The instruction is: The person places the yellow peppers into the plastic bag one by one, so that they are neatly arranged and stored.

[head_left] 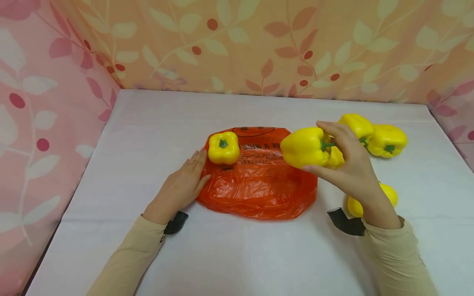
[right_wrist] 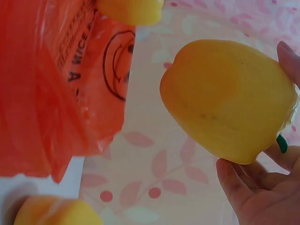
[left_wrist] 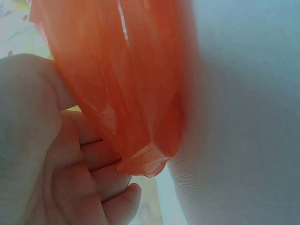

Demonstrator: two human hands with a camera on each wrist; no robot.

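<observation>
My right hand (head_left: 349, 162) holds a yellow bell pepper (head_left: 301, 147) by its stem end, thumb on one side and fingers on the other, over the right side of a red plastic bag (head_left: 255, 185). In the right wrist view this bell pepper (right_wrist: 225, 98) appears raised, with its green stem partly hidden. My left hand (head_left: 185, 181) rests along the bag's left edge, its fingers straight. Seen from the left wrist, the bag's folded side (left_wrist: 140, 93) lies against those fingers. Another yellow bell pepper (head_left: 223, 151) stands on the bag's left part, stem up.
Two yellow bell peppers, a rear one (head_left: 356, 123) and a front one (head_left: 389, 139), lie at the right back. One more pepper (head_left: 336, 159) shows behind the held one. Yellow also shows around my right wrist, on a partly covered pepper (head_left: 389, 195). A white cloth (head_left: 237, 255) covers the table.
</observation>
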